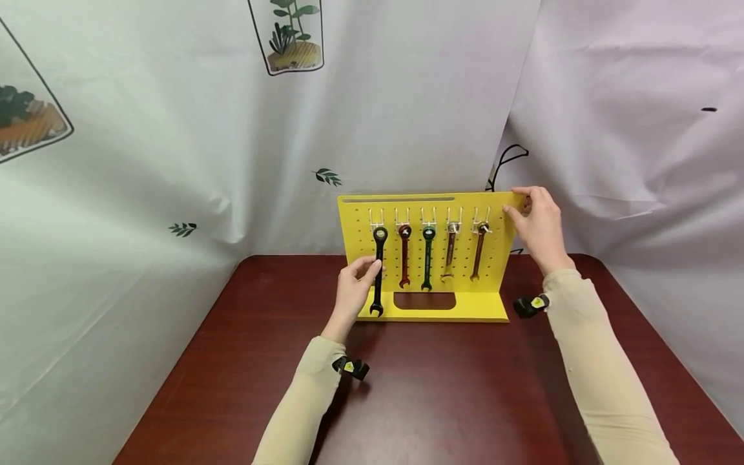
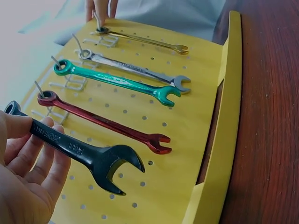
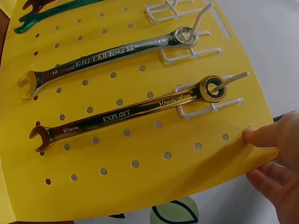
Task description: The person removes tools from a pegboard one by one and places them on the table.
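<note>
My left hand [image 1: 352,288] pinches a black combination wrench [image 2: 74,147] between thumb and fingers, its open end pointing down in front of the pegboard's left side. In the left wrist view the wrench stands apart from the board surface; whether its ring touches the hook is unclear. The yellow pegboard [image 1: 421,307] stands upright on its base. My right hand [image 1: 540,226] grips its upper right corner, thumb in front and fingers behind. Hanging from white hooks are a red wrench [image 1: 405,258], a green wrench [image 2: 119,80], a silver wrench [image 3: 112,57] and a gold wrench [image 3: 121,113].
The dark red-brown table [image 1: 453,381] carries the pegboard near its back edge. Behind and beside it hangs a pale cloth [image 1: 418,116] with plant prints. A strap with a small black device [image 1: 351,367] is on each wrist.
</note>
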`<state>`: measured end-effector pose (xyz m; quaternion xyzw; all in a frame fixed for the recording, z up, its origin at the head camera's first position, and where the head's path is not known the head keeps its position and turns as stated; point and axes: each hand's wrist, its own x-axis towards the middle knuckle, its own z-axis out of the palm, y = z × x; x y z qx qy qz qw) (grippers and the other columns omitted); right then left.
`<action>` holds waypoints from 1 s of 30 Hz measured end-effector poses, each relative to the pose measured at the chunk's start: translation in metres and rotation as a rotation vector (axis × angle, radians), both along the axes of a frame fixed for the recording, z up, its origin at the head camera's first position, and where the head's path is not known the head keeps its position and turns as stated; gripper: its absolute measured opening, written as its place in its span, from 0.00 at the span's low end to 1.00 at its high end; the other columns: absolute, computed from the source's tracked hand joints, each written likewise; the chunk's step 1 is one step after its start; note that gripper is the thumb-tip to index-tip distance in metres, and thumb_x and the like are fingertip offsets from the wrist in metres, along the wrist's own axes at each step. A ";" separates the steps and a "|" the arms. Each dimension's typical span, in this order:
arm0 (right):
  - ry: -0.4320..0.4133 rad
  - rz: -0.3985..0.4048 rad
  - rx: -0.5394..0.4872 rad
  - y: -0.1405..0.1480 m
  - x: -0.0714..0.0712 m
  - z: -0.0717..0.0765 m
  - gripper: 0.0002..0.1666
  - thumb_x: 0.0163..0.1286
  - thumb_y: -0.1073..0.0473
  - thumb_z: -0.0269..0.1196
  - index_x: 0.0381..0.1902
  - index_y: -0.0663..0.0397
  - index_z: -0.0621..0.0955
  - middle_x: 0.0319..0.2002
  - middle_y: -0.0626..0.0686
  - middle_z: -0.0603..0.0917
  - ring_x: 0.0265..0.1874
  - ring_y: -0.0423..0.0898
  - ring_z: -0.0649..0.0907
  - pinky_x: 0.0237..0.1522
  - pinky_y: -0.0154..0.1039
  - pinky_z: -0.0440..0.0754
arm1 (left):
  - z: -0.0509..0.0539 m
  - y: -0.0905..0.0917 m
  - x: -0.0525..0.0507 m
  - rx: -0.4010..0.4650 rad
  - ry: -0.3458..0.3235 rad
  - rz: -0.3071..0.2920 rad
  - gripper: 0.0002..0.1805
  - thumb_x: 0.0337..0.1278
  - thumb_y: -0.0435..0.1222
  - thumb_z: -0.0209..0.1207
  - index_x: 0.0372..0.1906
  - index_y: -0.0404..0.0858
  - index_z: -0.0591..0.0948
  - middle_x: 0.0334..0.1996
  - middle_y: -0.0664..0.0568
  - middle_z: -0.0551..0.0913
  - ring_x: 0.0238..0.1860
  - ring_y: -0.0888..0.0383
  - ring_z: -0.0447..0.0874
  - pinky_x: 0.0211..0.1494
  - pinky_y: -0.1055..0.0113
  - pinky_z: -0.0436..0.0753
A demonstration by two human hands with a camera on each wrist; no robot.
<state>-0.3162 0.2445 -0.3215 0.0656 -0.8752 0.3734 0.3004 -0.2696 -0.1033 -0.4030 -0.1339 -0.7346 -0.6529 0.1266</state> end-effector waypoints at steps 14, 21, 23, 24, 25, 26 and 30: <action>0.008 0.003 0.000 -0.001 0.001 0.001 0.23 0.71 0.66 0.65 0.62 0.67 0.75 0.54 0.66 0.75 0.50 0.62 0.78 0.53 0.55 0.80 | 0.002 -0.020 -0.003 0.045 0.041 0.010 0.15 0.69 0.37 0.62 0.49 0.27 0.85 0.39 0.32 0.87 0.40 0.53 0.86 0.41 0.64 0.84; 0.014 -0.003 0.000 0.000 0.000 0.002 0.23 0.71 0.66 0.65 0.62 0.66 0.75 0.54 0.66 0.75 0.50 0.62 0.78 0.52 0.56 0.80 | 0.010 -0.045 -0.003 0.014 0.056 0.060 0.15 0.69 0.37 0.63 0.50 0.28 0.85 0.39 0.33 0.87 0.38 0.63 0.85 0.41 0.65 0.84; 0.011 -0.002 -0.002 0.000 0.000 0.001 0.23 0.71 0.66 0.65 0.62 0.67 0.75 0.54 0.66 0.75 0.50 0.62 0.78 0.53 0.56 0.80 | 0.011 -0.053 -0.003 0.012 0.038 0.083 0.16 0.68 0.38 0.63 0.50 0.28 0.85 0.40 0.34 0.87 0.39 0.63 0.86 0.43 0.64 0.85; 0.008 -0.002 -0.002 0.000 -0.001 0.000 0.23 0.71 0.66 0.65 0.62 0.67 0.75 0.54 0.66 0.75 0.50 0.62 0.78 0.52 0.56 0.79 | 0.012 -0.058 -0.003 0.006 0.029 0.099 0.16 0.68 0.38 0.64 0.51 0.29 0.85 0.41 0.35 0.87 0.39 0.63 0.86 0.44 0.64 0.85; 0.007 -0.001 -0.002 0.000 0.000 0.000 0.23 0.71 0.67 0.65 0.62 0.67 0.75 0.54 0.66 0.75 0.50 0.62 0.78 0.52 0.56 0.79 | 0.012 -0.062 -0.002 0.004 0.019 0.114 0.17 0.68 0.39 0.64 0.51 0.29 0.85 0.41 0.36 0.87 0.39 0.62 0.86 0.44 0.64 0.85; 0.007 0.000 -0.003 0.000 0.000 0.000 0.23 0.71 0.67 0.65 0.62 0.67 0.75 0.54 0.66 0.75 0.50 0.62 0.78 0.52 0.56 0.79 | 0.013 -0.066 -0.002 0.001 0.012 0.127 0.17 0.68 0.39 0.64 0.52 0.30 0.85 0.41 0.38 0.87 0.38 0.62 0.85 0.44 0.65 0.85; 0.006 0.001 -0.009 0.001 0.000 0.000 0.23 0.71 0.67 0.65 0.62 0.67 0.75 0.54 0.66 0.74 0.50 0.62 0.78 0.52 0.56 0.79 | 0.015 -0.080 -0.002 -0.007 -0.005 0.165 0.17 0.67 0.40 0.65 0.52 0.31 0.85 0.43 0.45 0.86 0.37 0.62 0.85 0.42 0.69 0.85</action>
